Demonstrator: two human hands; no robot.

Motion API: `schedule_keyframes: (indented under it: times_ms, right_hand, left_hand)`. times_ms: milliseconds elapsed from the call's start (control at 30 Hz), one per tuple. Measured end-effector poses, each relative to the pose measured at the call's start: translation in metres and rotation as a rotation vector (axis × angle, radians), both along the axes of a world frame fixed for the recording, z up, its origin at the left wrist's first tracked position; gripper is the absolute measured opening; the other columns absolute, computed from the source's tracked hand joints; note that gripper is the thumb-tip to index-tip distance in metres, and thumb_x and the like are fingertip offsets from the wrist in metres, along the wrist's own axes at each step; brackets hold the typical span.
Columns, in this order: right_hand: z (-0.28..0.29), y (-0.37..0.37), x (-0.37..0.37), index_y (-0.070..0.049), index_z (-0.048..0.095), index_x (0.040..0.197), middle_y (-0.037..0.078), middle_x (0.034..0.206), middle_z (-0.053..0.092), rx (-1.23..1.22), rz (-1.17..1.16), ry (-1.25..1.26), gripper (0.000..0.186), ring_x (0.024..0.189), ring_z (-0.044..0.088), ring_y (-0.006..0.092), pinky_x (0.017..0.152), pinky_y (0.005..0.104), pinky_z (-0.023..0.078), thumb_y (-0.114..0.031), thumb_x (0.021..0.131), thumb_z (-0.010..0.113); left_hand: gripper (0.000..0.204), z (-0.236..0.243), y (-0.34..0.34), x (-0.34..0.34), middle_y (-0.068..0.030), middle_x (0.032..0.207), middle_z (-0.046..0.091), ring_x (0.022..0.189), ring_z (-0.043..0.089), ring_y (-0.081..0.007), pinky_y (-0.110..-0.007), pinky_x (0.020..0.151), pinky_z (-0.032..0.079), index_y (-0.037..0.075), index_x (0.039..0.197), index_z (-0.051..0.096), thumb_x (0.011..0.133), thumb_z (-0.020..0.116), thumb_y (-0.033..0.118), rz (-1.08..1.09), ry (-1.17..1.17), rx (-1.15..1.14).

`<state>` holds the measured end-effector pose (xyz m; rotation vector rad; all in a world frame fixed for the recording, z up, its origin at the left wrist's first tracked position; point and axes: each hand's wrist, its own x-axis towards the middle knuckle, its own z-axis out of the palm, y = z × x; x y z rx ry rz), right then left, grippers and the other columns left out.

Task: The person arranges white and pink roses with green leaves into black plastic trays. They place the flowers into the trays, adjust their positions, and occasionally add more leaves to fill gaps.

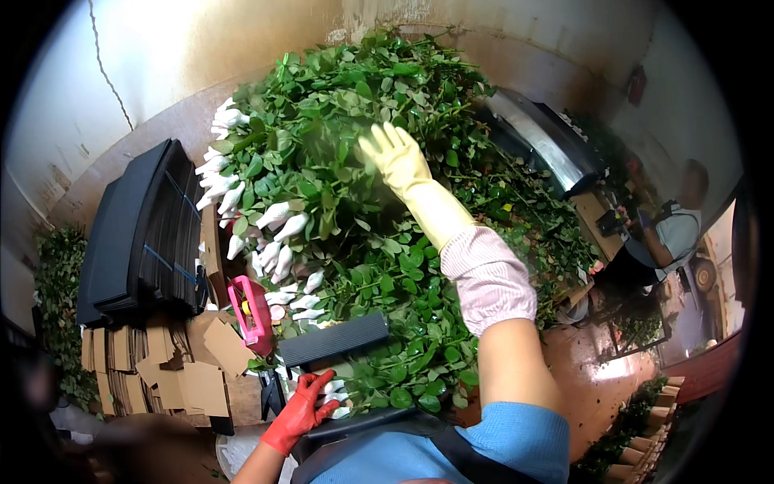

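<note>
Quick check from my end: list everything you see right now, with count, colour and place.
Stems: one big heap, too many to count, green leaves, centre of bench.
Bud sleeves: many, white, left edge of heap.
Corrugated sheets: one stack, black, left of heap.
Corrugated wrap: one, black, on the near stems.
Cardboard pieces: several, brown, lower left.
Pink tool: one, between cardboard and stems.
Metal chute: one, grey, upper right.
Other person: one, far right, at another bench.
Leafy bunches: green, far left.
Left hand: red glove, on the near sleeved buds.
Right hand: yellow glove with striped pink cuff, open, over the heap.
</note>
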<state>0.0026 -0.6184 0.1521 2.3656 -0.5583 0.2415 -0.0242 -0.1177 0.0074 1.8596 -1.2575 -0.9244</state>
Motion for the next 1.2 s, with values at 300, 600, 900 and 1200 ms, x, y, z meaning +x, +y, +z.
schedule_keyframes:
  times_ms: [300, 600, 900, 1200]
  right_hand:
    - [-0.087, 0.08, -0.084, -0.012, 0.074, 0.103, 0.014, 0.099, 0.077, 0.464, 0.189, 0.105, 0.03, 0.091, 0.076, 0.0291, 0.077, 0.0409, 0.061, -0.039, 0.1, 0.063]
    - [-0.064, 0.094, -0.129, -0.007, 0.062, 0.141, 0.016, 0.128, 0.07, 1.876, -0.417, -0.129, 0.04, 0.098, 0.072, 0.0242, 0.076, 0.037, 0.063, -0.024, 0.104, 0.064]
    - [-0.069, 0.039, 0.029, -0.03, 0.03, 0.166, 0.003, 0.171, 0.034, -0.049, 0.207, 0.413, 0.057, 0.156, 0.034, 0.0287, 0.132, 0.0549, 0.006, -0.03, 0.109, 0.038]
    - [-0.024, 0.041, 0.024, -0.012, 0.07, 0.11, 0.003, 0.078, 0.065, 0.089, 0.723, -0.287, 0.027, 0.087, 0.065, 0.0235, 0.094, 0.0393, 0.051, -0.016, 0.084, 0.062]
  left_hand:
    - [0.073, -0.004, 0.005, 0.0, -0.0234, 0.139, 0.041, 0.116, 0.062, -0.0382, -0.043, 0.102, 0.056, 0.01, 0.157, 0.043, 0.094, 0.079, 0.017, 0.008, -0.015, -0.016]
    - [0.063, 0.011, 0.003, -0.003, -0.0209, 0.134, 0.05, 0.113, 0.063, -0.0371, -0.042, 0.1, 0.056, 0.009, 0.148, 0.055, 0.091, 0.082, 0.017, 0.024, 0.004, 0.002]
    - [0.032, -0.001, -0.011, 0.004, -0.0161, 0.104, 0.071, 0.098, 0.068, -0.0361, -0.045, 0.083, 0.056, 0.011, 0.121, 0.077, 0.091, 0.078, 0.023, 0.008, -0.418, -0.094]
    - [0.025, -0.005, -0.017, -0.005, -0.0166, 0.105, 0.074, 0.102, 0.069, -0.0366, -0.044, 0.089, 0.056, 0.001, 0.111, 0.077, 0.087, 0.078, 0.009, 0.15, -0.232, -0.215]
